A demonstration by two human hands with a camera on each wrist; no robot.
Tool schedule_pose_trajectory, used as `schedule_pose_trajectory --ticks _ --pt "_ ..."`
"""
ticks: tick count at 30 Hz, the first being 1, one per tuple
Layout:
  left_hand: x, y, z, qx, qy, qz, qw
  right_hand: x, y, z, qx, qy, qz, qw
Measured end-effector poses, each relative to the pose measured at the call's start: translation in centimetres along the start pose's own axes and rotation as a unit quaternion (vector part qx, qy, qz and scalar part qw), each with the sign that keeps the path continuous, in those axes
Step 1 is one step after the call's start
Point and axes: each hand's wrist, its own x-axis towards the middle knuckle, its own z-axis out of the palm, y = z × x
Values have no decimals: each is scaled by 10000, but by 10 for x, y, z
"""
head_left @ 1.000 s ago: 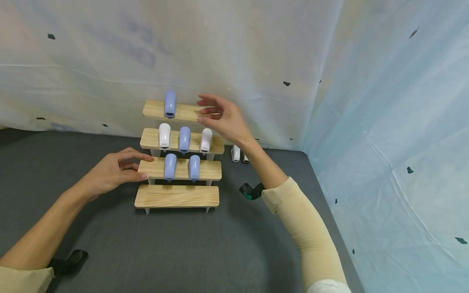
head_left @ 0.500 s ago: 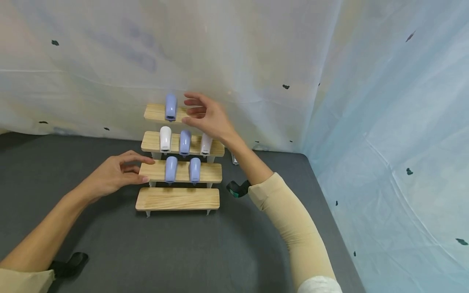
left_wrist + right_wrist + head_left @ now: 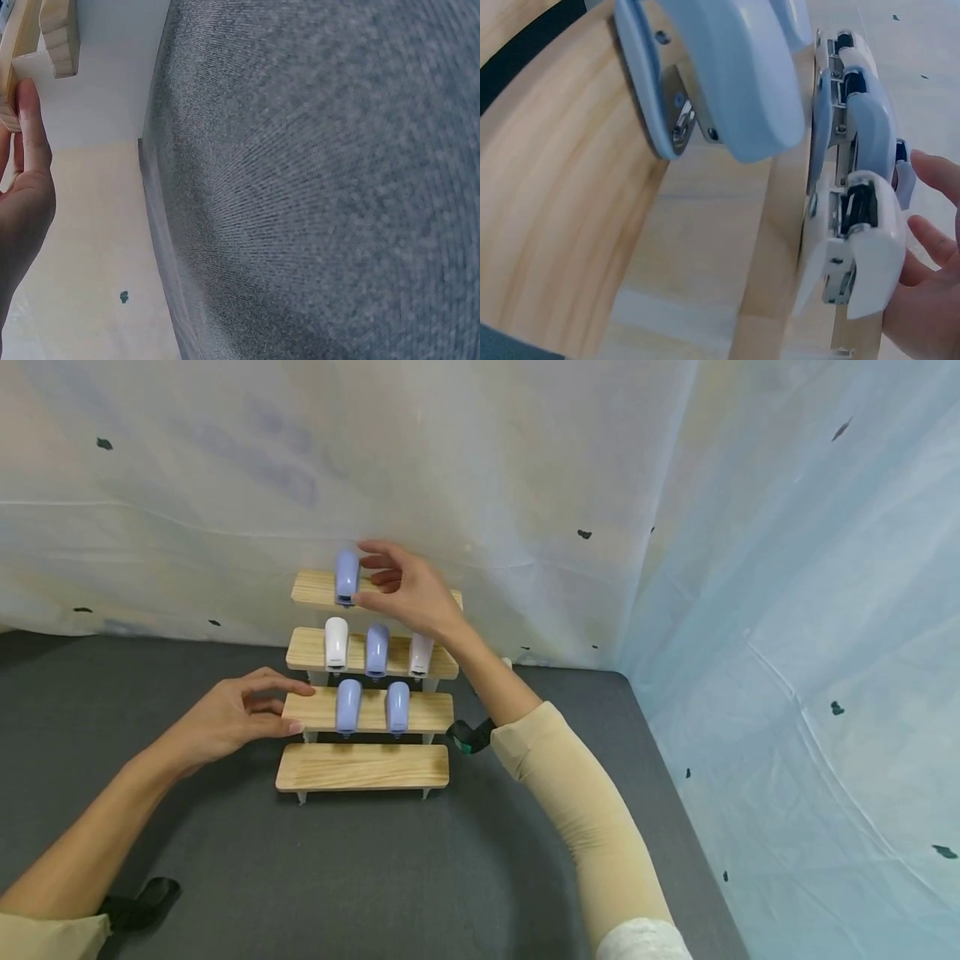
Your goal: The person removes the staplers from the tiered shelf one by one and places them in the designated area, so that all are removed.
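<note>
A stepped wooden display stand (image 3: pixel 363 767) carries small staplers on its tiers. On the top tier stands a blue stapler (image 3: pixel 347 575); my right hand (image 3: pixel 411 592) is right beside it, thumb tip and forefinger at its right side. In the right wrist view the fingers (image 3: pixel 934 238) are spread near that stapler, beyond a white stapler (image 3: pixel 874 247). The second tier has a white stapler (image 3: pixel 337 643), a blue stapler (image 3: pixel 377 649) and another white stapler (image 3: pixel 421 655), partly behind my forearm. Two blue staplers (image 3: pixel 348 706) stand one tier lower. My left hand (image 3: pixel 228 720) pinches that tier's left end.
The stand rests on a dark grey cloth-covered table (image 3: pixel 360 877). A pale curtain (image 3: pixel 510 468) hangs close behind the top tier, and another side (image 3: pixel 810 693) drapes at the right. My right forearm hides most of what lies to the stand's right.
My right hand has moved left along the top tier to the blue stapler. Its forearm now covers the small staplers on the table at the right. My left hand stays put.
</note>
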Motion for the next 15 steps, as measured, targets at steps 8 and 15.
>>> schedule_pose_trajectory --ticks 8,15 --pt "3 0 0 18 -59 118 9999 9 1 4 -310 -201 172 9992" --pt "2 -6 -1 53 -51 131 9999 13 4 9 -419 -222 144 9988"
